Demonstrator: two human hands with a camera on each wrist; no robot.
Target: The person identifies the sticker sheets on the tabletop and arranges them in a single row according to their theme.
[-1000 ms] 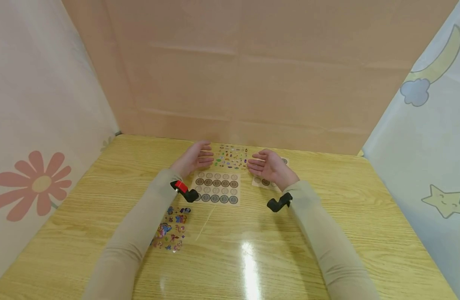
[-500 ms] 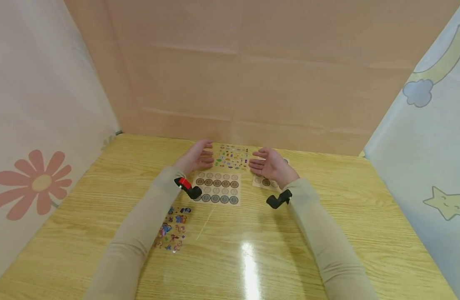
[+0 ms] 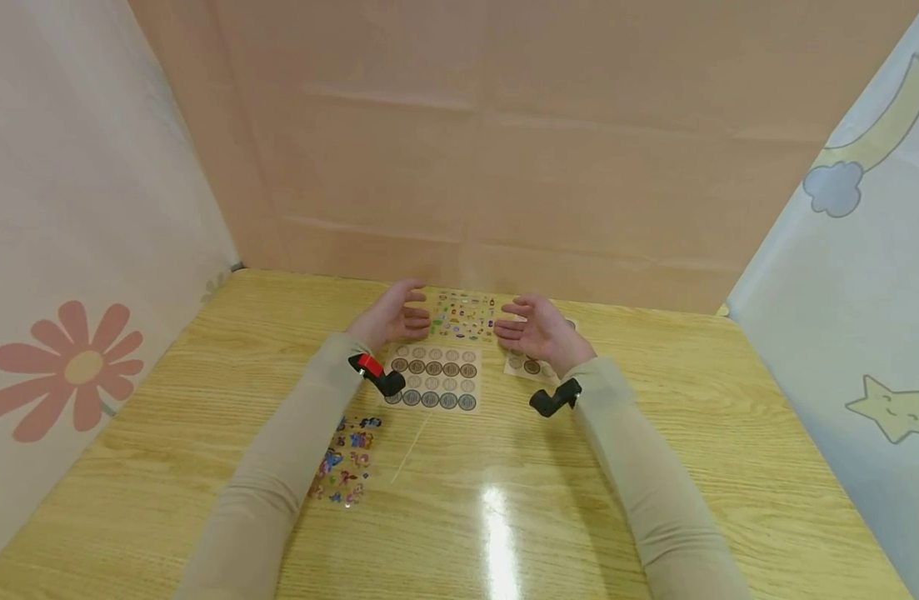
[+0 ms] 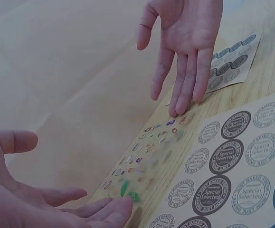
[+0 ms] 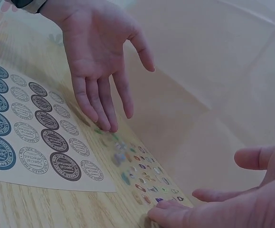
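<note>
A clear sticker sheet (image 3: 462, 317) with tiny colourful pictures lies near the back edge of the table, between my two hands. My left hand (image 3: 392, 317) stands at its left edge, fingers relaxed and palm turned inward. At the opposite edge my right hand (image 3: 541, 333) mirrors it, holding nothing. In the left wrist view, the fingertips of the right hand (image 4: 189, 52) reach right to the sheet's far end. The right wrist view shows the left hand (image 5: 97, 57) with its fingertips at the other end. Both palms are bare.
A paper sheet of round "Special Selected" labels (image 3: 432, 379) lies in front of the clear sheet. A similar label sheet (image 3: 530, 365) is partly hidden under the right hand. A cartoon sticker sheet (image 3: 347, 458) lies by the left forearm. A brown backdrop (image 3: 459, 167) rises behind the table.
Both hands keep almost the same pose, with only slight shifts; the left has drifted a little to the right. The sheets lie where they were.
</note>
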